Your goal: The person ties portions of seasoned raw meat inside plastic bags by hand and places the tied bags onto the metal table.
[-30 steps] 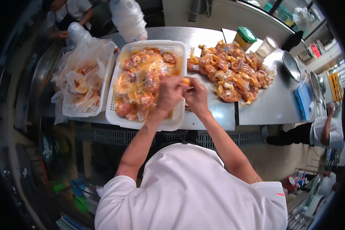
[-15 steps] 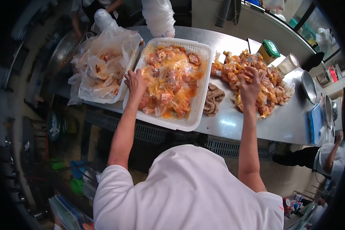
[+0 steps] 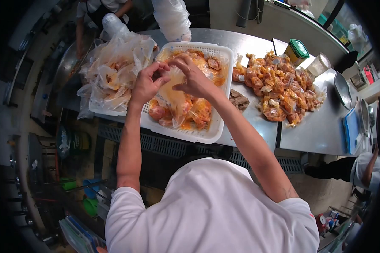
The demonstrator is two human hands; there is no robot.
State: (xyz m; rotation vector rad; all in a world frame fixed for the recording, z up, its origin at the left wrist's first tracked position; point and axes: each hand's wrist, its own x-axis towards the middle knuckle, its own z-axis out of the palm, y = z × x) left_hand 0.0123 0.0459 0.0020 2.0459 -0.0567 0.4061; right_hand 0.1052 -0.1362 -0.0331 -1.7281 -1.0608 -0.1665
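Note:
A white perforated basket (image 3: 221, 120) holds raw meat pieces (image 3: 200, 114) in orange marinade, some in clear bags. Above it, a translucent plastic bag (image 3: 175, 97) hangs stretched upward, its lower part among the meat. My left hand (image 3: 150, 82) pinches near the top of this bag with curled fingers. From the other side, my right hand (image 3: 192, 76) curves its fingers at the bag's upper edge, fingertips close to those of my left hand; its thumb is apart from the fingers. Their exact grip on the film is partly hidden.
On the right lies a heap of knotted bags of meat (image 3: 283, 86). A brown cloth (image 3: 239, 101) sits beside the basket. Left, another white tray (image 3: 107, 110) is piled with plastic bags (image 3: 114, 71). A green-lidded tub (image 3: 297, 50) stands behind. Two other people are nearby.
My right hand has swung left from the heap of knotted bags to above the basket. My left hand has left the basket's rim area and moved right, and a bag is now raised between them.

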